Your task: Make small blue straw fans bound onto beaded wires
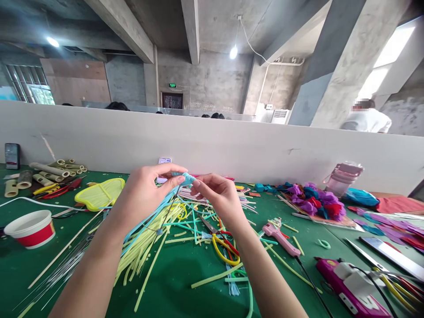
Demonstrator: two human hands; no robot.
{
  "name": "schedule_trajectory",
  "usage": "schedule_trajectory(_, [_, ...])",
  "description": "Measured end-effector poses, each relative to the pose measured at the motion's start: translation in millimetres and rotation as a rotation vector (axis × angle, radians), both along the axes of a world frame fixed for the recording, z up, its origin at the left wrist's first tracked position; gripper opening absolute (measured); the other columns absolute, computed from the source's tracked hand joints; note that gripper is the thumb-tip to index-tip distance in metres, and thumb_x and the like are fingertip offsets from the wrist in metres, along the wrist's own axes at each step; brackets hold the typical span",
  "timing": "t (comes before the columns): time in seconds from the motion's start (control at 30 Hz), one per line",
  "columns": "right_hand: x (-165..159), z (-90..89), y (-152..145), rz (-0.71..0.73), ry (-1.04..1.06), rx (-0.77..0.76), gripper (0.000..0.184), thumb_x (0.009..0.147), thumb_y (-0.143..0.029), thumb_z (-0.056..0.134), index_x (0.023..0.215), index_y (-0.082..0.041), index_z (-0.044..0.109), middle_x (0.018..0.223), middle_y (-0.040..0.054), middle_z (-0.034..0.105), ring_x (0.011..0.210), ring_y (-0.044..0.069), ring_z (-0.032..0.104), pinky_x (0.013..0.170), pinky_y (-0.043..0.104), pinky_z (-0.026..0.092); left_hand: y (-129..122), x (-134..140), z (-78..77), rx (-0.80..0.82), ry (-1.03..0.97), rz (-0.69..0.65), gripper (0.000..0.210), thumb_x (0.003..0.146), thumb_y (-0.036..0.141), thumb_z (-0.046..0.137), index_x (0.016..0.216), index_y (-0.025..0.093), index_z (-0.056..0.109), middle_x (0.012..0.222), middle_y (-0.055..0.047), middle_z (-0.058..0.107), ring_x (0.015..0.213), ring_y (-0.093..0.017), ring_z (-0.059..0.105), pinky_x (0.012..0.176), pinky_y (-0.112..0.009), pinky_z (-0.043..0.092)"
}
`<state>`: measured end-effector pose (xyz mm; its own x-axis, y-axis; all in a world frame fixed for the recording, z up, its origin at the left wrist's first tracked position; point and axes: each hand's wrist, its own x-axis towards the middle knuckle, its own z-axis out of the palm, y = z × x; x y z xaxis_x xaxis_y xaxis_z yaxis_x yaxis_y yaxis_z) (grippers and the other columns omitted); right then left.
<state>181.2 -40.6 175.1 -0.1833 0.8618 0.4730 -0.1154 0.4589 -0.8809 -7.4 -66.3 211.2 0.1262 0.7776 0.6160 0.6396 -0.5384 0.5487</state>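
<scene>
Between my two hands, raised over the middle of the table, is a small light-blue wrapped piece (188, 178). My left hand (147, 190) pinches its left side with thumb and forefinger. At its right end, the fingertips of my right hand (221, 194) close on it. A thin dark stem seems to run down from it. Below lie a bundle of pale yellow strips (149, 243), some light-blue strips, and scissors (225, 249) with yellow and red handles. A pink hot glue gun (281, 238) rests right of my right forearm.
Left stand a paper cup (31, 227), a yellow tray (99, 194), bamboo pieces (53, 170) and thin wires (66, 269). Right are purple and red petals (311, 201), a pink bottle (344, 176) and a magenta power strip (347, 287). A white partition (99, 137) closes the back.
</scene>
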Motion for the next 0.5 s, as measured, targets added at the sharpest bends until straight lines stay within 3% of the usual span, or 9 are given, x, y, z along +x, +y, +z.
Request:
schedule_trajectory(0.13, [2.0,2.7,-0.6,0.008,0.008,-0.016,0.028,0.08,-0.045,0.075,0.082,-0.017,0.074,0.073,0.0049,0.075,0.069,0.015,0.069,0.067,0.028,0.055,-0.8,0.4,0.7,0.002,-0.002,-0.009,0.023,0.088,0.048,0.067,0.1,0.032,0.077,0.091,0.003,0.077,0.069,-0.016,0.069,0.072,-0.026,0.052])
schedule_trajectory(0.5, [2.6,2.1,0.2,0.024,0.024,-0.008,0.027,0.08,-0.044,0.075,0.078,-0.018,0.072,0.069,0.0025,0.073,0.062,0.013,0.066,0.062,0.025,0.053,-1.9,3.0,0.8,-0.001,-0.007,0.001,0.021,0.087,0.047,0.067,0.099,0.033,0.077,0.089,0.004,0.077,0.067,-0.016,0.068,0.069,-0.025,0.052])
